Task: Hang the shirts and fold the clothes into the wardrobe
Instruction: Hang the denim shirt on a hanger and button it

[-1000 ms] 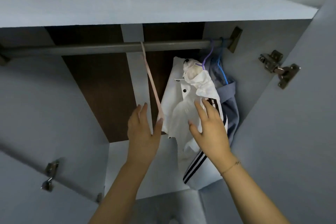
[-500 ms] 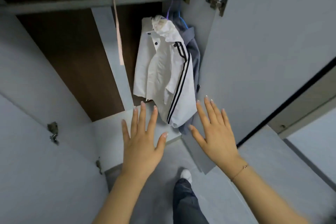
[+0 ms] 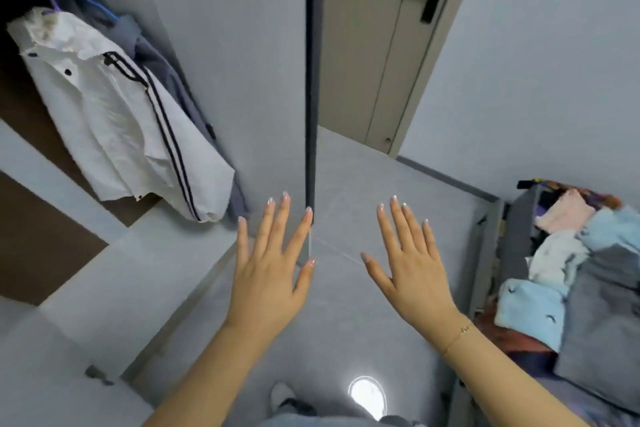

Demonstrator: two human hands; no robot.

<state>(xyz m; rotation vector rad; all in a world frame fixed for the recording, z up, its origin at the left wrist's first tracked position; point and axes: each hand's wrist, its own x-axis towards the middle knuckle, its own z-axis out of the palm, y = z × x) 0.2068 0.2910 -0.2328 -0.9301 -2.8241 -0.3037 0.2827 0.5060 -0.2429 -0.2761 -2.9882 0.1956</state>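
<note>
1. Holding nothing: left hand point(image 3: 268, 282) and right hand point(image 3: 414, 276), fingers straight & spread, both over the floor point(image 3: 346, 322).
2. View swung right since 0.5 s ago; hands now in front of wardrobe door edge point(image 3: 310, 80), not the opening.
3. White shirt point(image 3: 114, 114) hangs far left, w/ grey garment point(image 3: 166, 80) behind it.
4. Clothes pile point(image 3: 571, 270) new at right.
5. Room door point(image 3: 388, 45) far, new in view.

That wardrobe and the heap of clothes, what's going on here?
A person is putting clothes away. A white shirt with dark stripes already hangs in the open wardrobe, in front of a grey garment. The left hand and right hand are open and empty. A pile of clothes waits at the right.
</note>
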